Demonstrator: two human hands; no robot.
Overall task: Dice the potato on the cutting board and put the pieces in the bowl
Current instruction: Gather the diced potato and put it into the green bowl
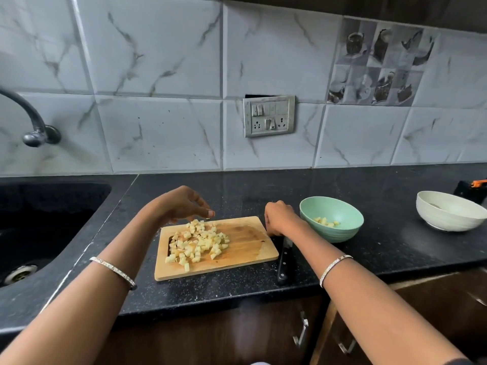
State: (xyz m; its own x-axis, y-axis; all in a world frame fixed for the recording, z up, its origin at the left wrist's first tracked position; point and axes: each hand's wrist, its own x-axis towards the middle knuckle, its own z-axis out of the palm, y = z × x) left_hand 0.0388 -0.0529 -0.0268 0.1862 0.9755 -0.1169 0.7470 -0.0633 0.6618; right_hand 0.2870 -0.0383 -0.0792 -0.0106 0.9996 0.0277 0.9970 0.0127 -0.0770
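Note:
A wooden cutting board (245,246) lies on the black counter with a heap of diced potato (196,243) on its left half. My left hand (181,205) hovers over the far edge of the heap, fingers bent and apart, nothing in them. My right hand (279,218) is curled at the board's far right corner, knuckles up. Its fingertips are hidden, so I cannot tell whether it grips the board. A green bowl (342,233) stands just right of that hand with a few potato pieces (326,222) inside. A black-handled knife (284,262) lies on the counter along the board's right edge.
A white bowl (448,214) sits at the far right, with a dark object with an orange part (471,189) behind it. A black sink (39,227) with a tap (31,119) is on the left. The counter's front edge (210,304) runs just below the board.

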